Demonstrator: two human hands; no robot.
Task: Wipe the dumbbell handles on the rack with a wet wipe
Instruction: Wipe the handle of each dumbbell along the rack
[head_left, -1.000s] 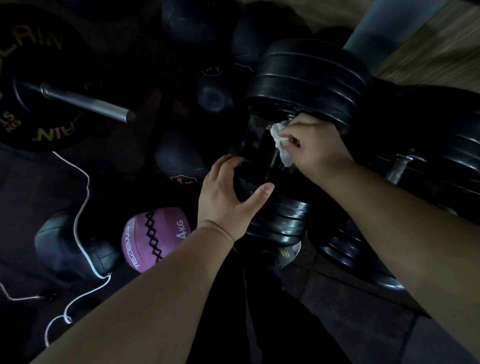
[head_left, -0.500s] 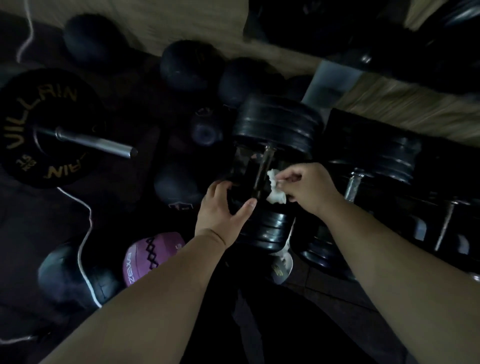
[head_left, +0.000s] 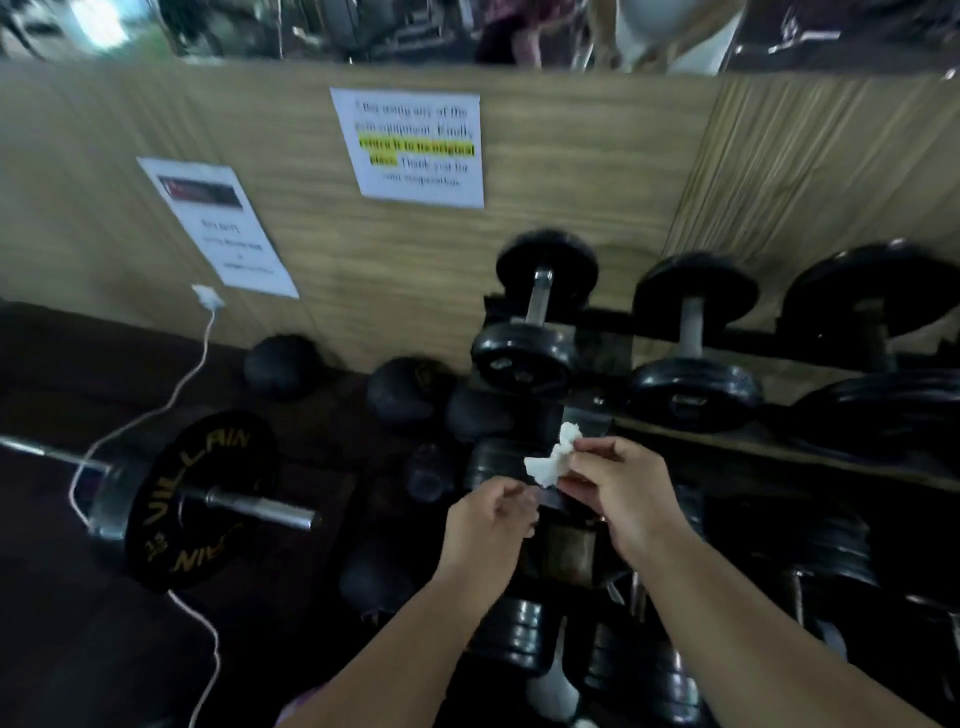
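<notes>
Looking down from head height at a dumbbell rack set against a wood-panelled wall, the view takes in both of a person's bare forearms reaching forward. The right hand pinches a crumpled white wet wipe between thumb and fingertips. The wipe is held in the air in front of the rack, just below the near head of the leftmost upper dumbbell and apart from its metal handle. The left hand sits just beside it with fingers loosely curled. Blur hides whether its tips touch the wipe's lower corner, so its grip cannot be told.

Two more black dumbbells sit to the right on the same upper tier – one in the middle, one at the frame edge. Stacked black plates of a lower dumbbell show beneath the wrists.

On the dark floor to the left lies a barbell with a black plate lettered VILLAIN in gold. Several dark medicine balls sit near the wall, and a white cable runs down from a wall plug. Two paper notices are stuck to the panelling – the text is too blurred to read in full.
</notes>
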